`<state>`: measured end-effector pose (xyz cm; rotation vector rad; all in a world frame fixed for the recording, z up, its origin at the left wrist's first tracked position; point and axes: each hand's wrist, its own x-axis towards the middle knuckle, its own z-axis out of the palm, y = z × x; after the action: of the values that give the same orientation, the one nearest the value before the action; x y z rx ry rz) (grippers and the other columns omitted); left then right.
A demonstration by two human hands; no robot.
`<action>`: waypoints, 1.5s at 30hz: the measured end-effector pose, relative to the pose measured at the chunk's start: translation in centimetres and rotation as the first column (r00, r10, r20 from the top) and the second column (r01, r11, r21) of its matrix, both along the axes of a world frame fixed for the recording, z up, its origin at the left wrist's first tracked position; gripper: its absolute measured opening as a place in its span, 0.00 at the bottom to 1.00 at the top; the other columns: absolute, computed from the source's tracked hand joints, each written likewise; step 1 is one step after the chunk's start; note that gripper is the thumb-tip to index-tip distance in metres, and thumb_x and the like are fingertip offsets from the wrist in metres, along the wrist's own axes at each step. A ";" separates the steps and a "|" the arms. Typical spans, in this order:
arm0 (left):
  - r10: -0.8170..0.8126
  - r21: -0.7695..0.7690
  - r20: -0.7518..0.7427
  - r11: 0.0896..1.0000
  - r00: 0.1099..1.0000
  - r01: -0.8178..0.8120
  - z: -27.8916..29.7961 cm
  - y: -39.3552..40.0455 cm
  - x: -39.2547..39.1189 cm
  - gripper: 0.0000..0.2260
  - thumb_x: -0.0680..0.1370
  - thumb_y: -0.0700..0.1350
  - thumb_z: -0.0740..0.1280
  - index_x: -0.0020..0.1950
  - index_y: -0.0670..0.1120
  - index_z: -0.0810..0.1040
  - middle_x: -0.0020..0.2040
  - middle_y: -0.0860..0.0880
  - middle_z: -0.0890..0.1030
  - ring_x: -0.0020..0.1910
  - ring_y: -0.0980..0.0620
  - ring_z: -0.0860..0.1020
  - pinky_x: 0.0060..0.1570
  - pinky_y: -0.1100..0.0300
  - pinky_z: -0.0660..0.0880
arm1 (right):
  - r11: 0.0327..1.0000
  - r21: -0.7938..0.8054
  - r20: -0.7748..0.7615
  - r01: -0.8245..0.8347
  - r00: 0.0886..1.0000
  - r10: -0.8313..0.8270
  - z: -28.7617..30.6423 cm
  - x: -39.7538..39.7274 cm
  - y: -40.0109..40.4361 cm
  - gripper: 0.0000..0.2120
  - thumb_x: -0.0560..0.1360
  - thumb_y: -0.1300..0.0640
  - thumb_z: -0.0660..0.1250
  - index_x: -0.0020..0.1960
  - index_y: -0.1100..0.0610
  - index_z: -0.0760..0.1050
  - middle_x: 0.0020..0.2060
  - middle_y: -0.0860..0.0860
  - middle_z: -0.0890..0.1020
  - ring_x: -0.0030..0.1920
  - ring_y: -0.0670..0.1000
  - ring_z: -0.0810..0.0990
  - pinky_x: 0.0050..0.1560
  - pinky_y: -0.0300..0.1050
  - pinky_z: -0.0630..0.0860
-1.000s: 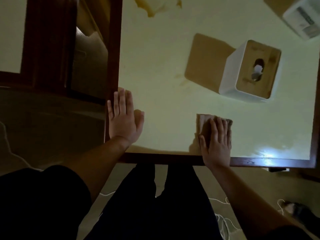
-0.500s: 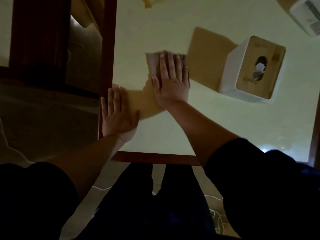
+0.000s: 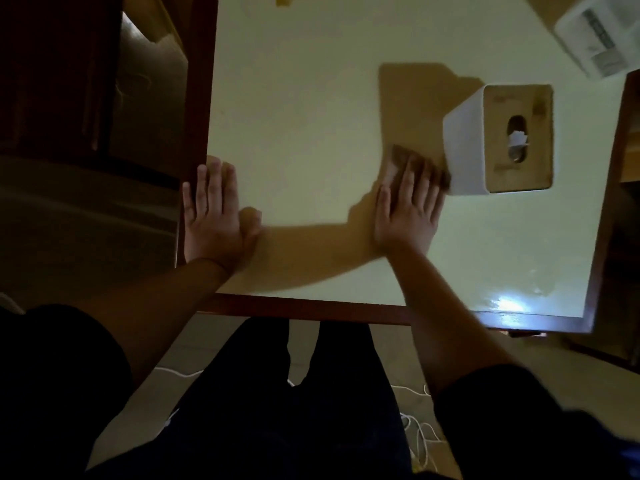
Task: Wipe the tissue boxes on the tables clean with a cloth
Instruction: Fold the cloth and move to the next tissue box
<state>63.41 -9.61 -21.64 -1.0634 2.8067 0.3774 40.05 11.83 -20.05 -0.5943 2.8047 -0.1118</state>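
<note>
Single view only, worn on the head, looking steeply down and slightly forward over a pale table (image 3: 311, 98) from the near edge. Wide-angle, so straight edges bend toward the borders. Close enough that both forearms enter from the bottom, with the left hand (image 3: 214, 216) at left centre and the right hand (image 3: 408, 209) right of centre. Own legs and floor cables seen below the table's near rim. Tissue box (image 3: 498, 140) at right, seen almost from straight above. Dim lighting, some motion blur. No second view to share the scene.
</note>
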 end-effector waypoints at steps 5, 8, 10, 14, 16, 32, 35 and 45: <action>-0.011 0.001 -0.005 1.000 1.000 0.011 0.5 0.4 -0.1 0.38 0.83 0.61 0.52 0.85 0.43 0.44 0.85 0.40 0.45 0.84 0.40 0.43 0.81 0.38 0.44 | 0.983 0.023 0.026 0.181 0.983 -0.181 0.7 8.1 4.0 0.36 0.86 0.37 0.45 0.86 0.56 0.46 0.86 0.58 0.47 0.85 0.58 0.44 0.83 0.62 0.46; -0.005 0.006 0.000 1.000 1.000 0.005 0.6 0.5 -0.2 0.37 0.83 0.61 0.51 0.85 0.42 0.43 0.85 0.41 0.45 0.84 0.40 0.43 0.81 0.38 0.44 | 1.000 0.018 0.094 0.024 0.995 -0.026 0.9 11.6 0.7 0.35 0.86 0.37 0.44 0.87 0.52 0.41 0.86 0.55 0.42 0.85 0.58 0.39 0.83 0.59 0.40; -0.011 0.002 -0.009 1.000 1.000 0.011 0.4 0.4 -0.1 0.37 0.82 0.59 0.52 0.85 0.42 0.44 0.85 0.40 0.46 0.84 0.40 0.44 0.81 0.37 0.45 | 0.992 -0.034 0.100 -0.118 0.988 0.121 0.7 11.8 -2.9 0.35 0.86 0.38 0.47 0.86 0.51 0.41 0.86 0.54 0.42 0.85 0.58 0.38 0.83 0.59 0.37; 0.013 0.028 -0.006 1.000 1.000 -0.012 0.1 0.4 -0.1 0.34 0.84 0.58 0.49 0.85 0.42 0.46 0.85 0.40 0.47 0.84 0.41 0.44 0.81 0.38 0.44 | 0.940 -0.088 0.031 -0.329 0.943 0.333 0.2 8.5 -12.3 0.34 0.86 0.38 0.48 0.87 0.51 0.45 0.86 0.56 0.47 0.85 0.60 0.42 0.83 0.60 0.40; 0.012 0.030 0.002 0.999 1.000 -0.012 0.3 0.6 -0.4 0.33 0.85 0.57 0.49 0.85 0.42 0.46 0.85 0.39 0.48 0.84 0.39 0.45 0.81 0.38 0.45 | 0.913 -0.074 -0.001 -0.401 0.916 0.402 -0.1 6.3 -17.6 0.34 0.86 0.37 0.46 0.87 0.50 0.46 0.86 0.56 0.48 0.85 0.60 0.44 0.83 0.60 0.42; 0.032 0.051 0.007 0.998 0.999 -0.033 1.2 0.7 -0.3 0.32 0.84 0.54 0.49 0.85 0.42 0.49 0.85 0.41 0.50 0.84 0.41 0.45 0.82 0.39 0.47 | 0.774 -0.050 -0.010 -0.631 0.775 0.631 0.0 4.7 -24.4 0.34 0.85 0.35 0.41 0.86 0.47 0.43 0.86 0.55 0.44 0.85 0.59 0.40 0.83 0.58 0.41; 0.030 0.064 0.008 0.997 1.000 -0.030 1.4 0.7 -0.3 0.33 0.83 0.55 0.48 0.86 0.43 0.47 0.86 0.42 0.48 0.85 0.42 0.44 0.82 0.40 0.46 | 0.831 0.001 -0.007 -0.556 0.831 0.556 0.5 0.9 -28.3 0.34 0.84 0.34 0.40 0.86 0.46 0.40 0.86 0.54 0.41 0.85 0.58 0.38 0.83 0.58 0.37; 0.037 0.083 -0.044 0.996 0.998 -0.033 0.8 0.2 0.2 0.33 0.84 0.58 0.49 0.86 0.46 0.47 0.86 0.44 0.48 0.84 0.44 0.43 0.82 0.42 0.45 | 0.848 -0.028 -0.052 -0.529 0.848 0.527 0.2 -1.9 -27.9 0.34 0.85 0.35 0.39 0.86 0.48 0.40 0.86 0.55 0.43 0.85 0.58 0.39 0.83 0.57 0.38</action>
<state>63.59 -9.45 -20.87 -1.1018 2.7883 0.5227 38.13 -16.08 -19.88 -1.3671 2.5663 -0.0458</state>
